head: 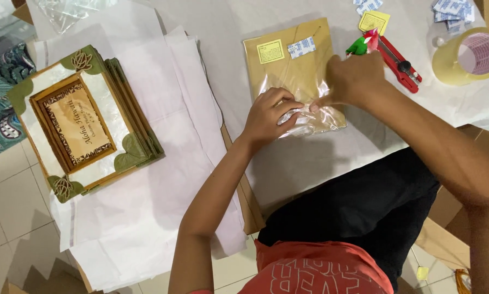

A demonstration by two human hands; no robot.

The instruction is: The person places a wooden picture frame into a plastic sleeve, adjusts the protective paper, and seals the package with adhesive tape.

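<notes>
Head view: left hand [269, 115] presses and right hand [352, 79] pinches crinkly, slippery plastic over a stiff, flat brown packet [290, 68], best gripped by its edges

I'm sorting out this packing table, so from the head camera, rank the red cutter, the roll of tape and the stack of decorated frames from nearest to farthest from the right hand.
From the right hand:
1. Red cutter, just beyond the hand, to its right on the white paper.
2. Roll of tape, farther right, near the table's edge.
3. Stack of decorated frames, far across on the left side, past the left hand.
</notes>
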